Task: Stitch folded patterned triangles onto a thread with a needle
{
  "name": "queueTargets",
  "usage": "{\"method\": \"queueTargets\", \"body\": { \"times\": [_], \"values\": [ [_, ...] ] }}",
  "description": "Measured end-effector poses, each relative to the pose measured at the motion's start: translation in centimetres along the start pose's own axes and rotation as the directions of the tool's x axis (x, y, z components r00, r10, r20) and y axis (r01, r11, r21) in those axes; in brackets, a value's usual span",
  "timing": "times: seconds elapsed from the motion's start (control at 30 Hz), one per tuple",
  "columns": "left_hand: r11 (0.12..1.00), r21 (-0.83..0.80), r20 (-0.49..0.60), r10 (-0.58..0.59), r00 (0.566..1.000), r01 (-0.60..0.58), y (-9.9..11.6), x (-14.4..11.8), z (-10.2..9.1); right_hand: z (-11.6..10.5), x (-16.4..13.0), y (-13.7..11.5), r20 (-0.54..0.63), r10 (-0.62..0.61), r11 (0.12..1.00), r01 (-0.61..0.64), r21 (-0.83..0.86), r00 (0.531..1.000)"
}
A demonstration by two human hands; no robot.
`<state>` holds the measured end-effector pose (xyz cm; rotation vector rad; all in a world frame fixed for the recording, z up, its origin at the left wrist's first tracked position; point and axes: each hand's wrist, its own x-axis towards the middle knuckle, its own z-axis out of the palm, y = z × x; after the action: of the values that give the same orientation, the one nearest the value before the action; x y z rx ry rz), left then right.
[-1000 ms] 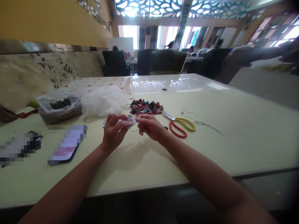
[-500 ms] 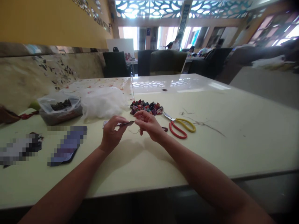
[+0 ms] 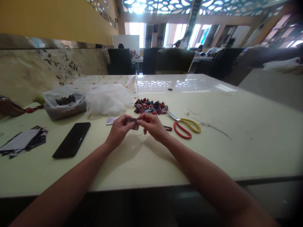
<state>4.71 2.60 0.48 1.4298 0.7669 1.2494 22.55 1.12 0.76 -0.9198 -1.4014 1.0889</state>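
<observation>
A small dark patterned piece of fabric [image 3: 133, 123] is pinched between thumb and fingers of my left hand [image 3: 119, 128], just above the table. My right hand [image 3: 153, 126] closes thumb and forefinger on the fabric's right edge. A thin thread [image 3: 139, 134] loops down below the fingertips; whether a needle is there I cannot make out. Right behind my hands lies a cluster of colourful pointed fabric pieces [image 3: 151, 106]. Scissors with one red and one yellow handle [image 3: 182, 130] lie to the right, blades toward the cluster. A small dark loop-shaped item [image 3: 168, 128] sits beside my right wrist.
On the left are a black phone [image 3: 72, 139], a stack of fabric scraps [image 3: 25, 138], a bag-lined container [image 3: 65, 108] and white fluffy stuffing [image 3: 106, 99]. Loose threads [image 3: 210, 125] lie right of the scissors. Chairs [image 3: 175, 61] and people stand farther back.
The fabric has turned from nearly edge-on to showing its flat face, and my hands have come closer together. The view has shifted slightly.
</observation>
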Motion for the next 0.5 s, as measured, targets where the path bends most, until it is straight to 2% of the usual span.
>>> {"method": "queueTargets", "body": {
  "times": [0.23, 0.43, 0.5],
  "values": [
    [0.993, -0.038, 0.073, -0.105, 0.992, 0.108, -0.07, 0.08, 0.17, -0.12, -0.18, -0.05, -0.017, -0.013, 0.997, 0.012, -0.083, 1.000],
    [0.990, -0.060, 0.063, -0.126, 0.990, 0.130, -0.31, 0.38, 0.20, -0.08, -0.40, 0.01, -0.024, 0.029, 0.995, -0.031, -0.092, 0.999],
    [0.991, -0.061, 0.028, -0.121, 0.992, 0.122, -0.68, 0.72, -0.08, -0.05, -0.44, -0.03, -0.057, 0.073, 0.996, -0.076, -0.054, 0.996]
  ]
}}
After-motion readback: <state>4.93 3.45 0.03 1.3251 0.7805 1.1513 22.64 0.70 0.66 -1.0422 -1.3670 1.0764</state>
